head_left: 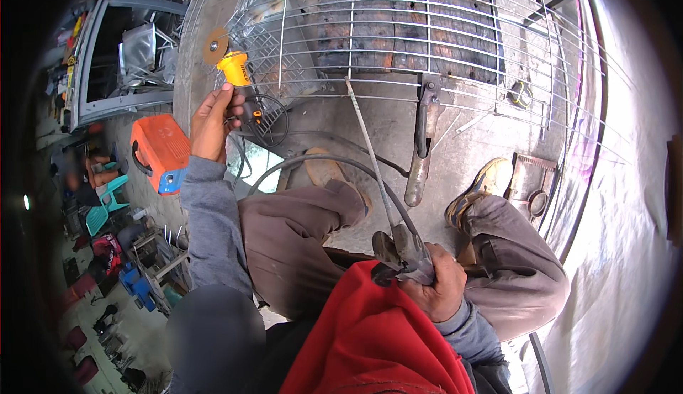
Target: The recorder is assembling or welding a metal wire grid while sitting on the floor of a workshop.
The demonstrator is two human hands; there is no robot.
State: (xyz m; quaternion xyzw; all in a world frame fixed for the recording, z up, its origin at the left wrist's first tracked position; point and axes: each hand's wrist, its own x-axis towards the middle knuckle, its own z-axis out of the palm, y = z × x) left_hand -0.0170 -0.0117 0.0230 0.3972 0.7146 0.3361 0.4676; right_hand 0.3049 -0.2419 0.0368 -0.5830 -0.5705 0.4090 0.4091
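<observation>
My left hand [212, 125] grips a yellow and black angle grinder [233, 69] with a brown disc, held out at the left by the edge of the wire grid [391, 17]. Close to my body, my right hand [442, 287] is closed around a welding electrode holder [404, 253]. A thin pale electrode [368, 138] runs from its jaws up to the near edge of the grid. Locking pliers [421, 145] are clamped on that edge, right of the electrode's tip. A black cable [313, 158] curves from the left toward the holder.
An orange welding machine [158, 150] stands at the left. Dark wooden boards [409, 24] lie under the grid. A tape measure [520, 94] and a wire brush [533, 166] lie at the right, near my shoe [491, 180]. A metal frame [107, 52] and a green chair [107, 205] are farther left.
</observation>
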